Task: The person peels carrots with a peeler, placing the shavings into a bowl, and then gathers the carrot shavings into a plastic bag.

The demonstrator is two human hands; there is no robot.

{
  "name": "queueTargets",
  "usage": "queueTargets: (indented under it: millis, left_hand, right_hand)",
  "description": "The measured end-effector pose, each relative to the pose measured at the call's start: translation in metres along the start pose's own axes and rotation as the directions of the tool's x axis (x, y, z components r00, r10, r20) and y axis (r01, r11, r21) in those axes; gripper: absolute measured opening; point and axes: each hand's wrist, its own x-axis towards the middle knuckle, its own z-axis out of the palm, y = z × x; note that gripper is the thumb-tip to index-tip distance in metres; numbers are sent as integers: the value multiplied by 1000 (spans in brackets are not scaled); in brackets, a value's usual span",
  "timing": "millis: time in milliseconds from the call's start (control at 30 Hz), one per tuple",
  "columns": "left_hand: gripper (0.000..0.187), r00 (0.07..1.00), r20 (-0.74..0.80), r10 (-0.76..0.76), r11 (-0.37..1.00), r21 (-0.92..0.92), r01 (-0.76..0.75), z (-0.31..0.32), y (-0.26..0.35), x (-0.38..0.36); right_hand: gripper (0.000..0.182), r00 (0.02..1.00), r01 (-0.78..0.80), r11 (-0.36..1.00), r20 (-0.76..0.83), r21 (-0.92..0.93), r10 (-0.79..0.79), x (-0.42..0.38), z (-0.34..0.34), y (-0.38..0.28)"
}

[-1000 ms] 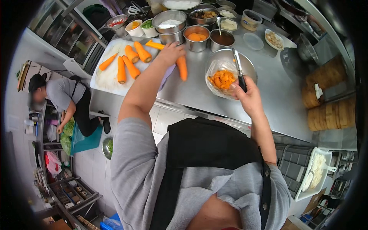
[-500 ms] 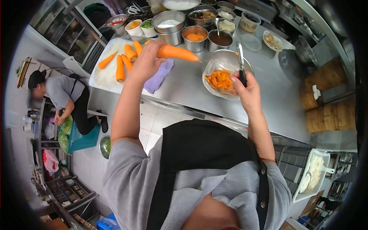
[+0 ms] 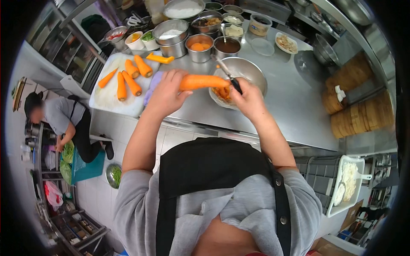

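Note:
A large carrot (image 3: 204,82) lies level in front of me, its thick end in my left hand (image 3: 169,93), whose fingers wrap round it. My right hand (image 3: 249,99) grips the black handle of a peeler (image 3: 235,84), close to the carrot's tip. Below the carrot, orange peelings (image 3: 222,93) lie in a plastic-lined metal bowl (image 3: 255,73). On a white cutting board (image 3: 102,94) at the left are several more carrots (image 3: 121,87). A purple cloth (image 3: 153,85) is partly hidden by my left hand.
Metal containers (image 3: 200,47) with food line the back of the counter (image 3: 282,102). Bamboo steamers (image 3: 363,119) stand at the right. At the far left a person (image 3: 70,117) bends over a teal crate (image 3: 89,164) of greens. A yellow peeler-like object (image 3: 160,58) lies near the board.
The view has shifted a little. My right hand and the peeler have moved left to the carrot's tip. The carrot is now more level, and my left hand sits lower.

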Motion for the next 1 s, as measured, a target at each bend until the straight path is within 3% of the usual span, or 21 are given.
queueTargets:
  millis: [100,200,300,333,400,433,500,600,667,700,833,900,1000]
  left_hand:
    - [50,998,52,42,999,1,-42,-6,8,-6]
    - [49,997,77,-4,997,-71,10,-2,14,-16]
    - [46,985,169,-33,970,-230,72,7,3,-24]
    - [47,966,236,-106,878,-433,203,11,-1,-29]
    - [48,894,402,-199,532,-722,443,20,-12,-40]
    - [50,903,375,-209,376,-821,429,28,-14,-43]
    - [53,911,326,-252,37,-938,345,43,-8,-48]
    - [59,887,337,-316,36,-930,367,44,0,-37]
    - [55,868,397,-300,-103,-918,384,41,6,-26]
    - [54,852,427,-303,-188,-903,386,37,13,-20]
    - [52,831,494,-255,-443,-824,354,44,12,3]
    - [55,797,498,-341,-362,-852,378,42,23,17]
    - [59,759,485,-434,-304,-872,383,48,29,30]
  right_hand:
    - [19,999,12,978,-37,-208,-20,-2,1,0]
    - [18,998,-27,974,-53,-223,15,-2,1,6]
    - [18,992,-125,983,-8,130,128,-1,0,8]
    - [19,990,-137,970,1,199,140,0,0,12]
    - [19,987,-157,929,27,334,157,4,0,20]
    - [23,977,-213,963,67,167,205,6,-6,19]
    - [26,978,-207,977,50,43,205,5,-12,10]
    - [29,981,-187,982,50,-9,188,3,-10,15]
    - [28,987,-163,985,3,-52,164,2,-7,19]
    - [27,998,-49,998,-46,-31,48,2,-7,21]
    - [26,996,-87,986,-37,-142,82,2,-6,22]
    - [27,992,-122,954,-67,-273,108,0,-5,15]
    - [25,997,-76,966,-2,-247,78,-4,-7,8]
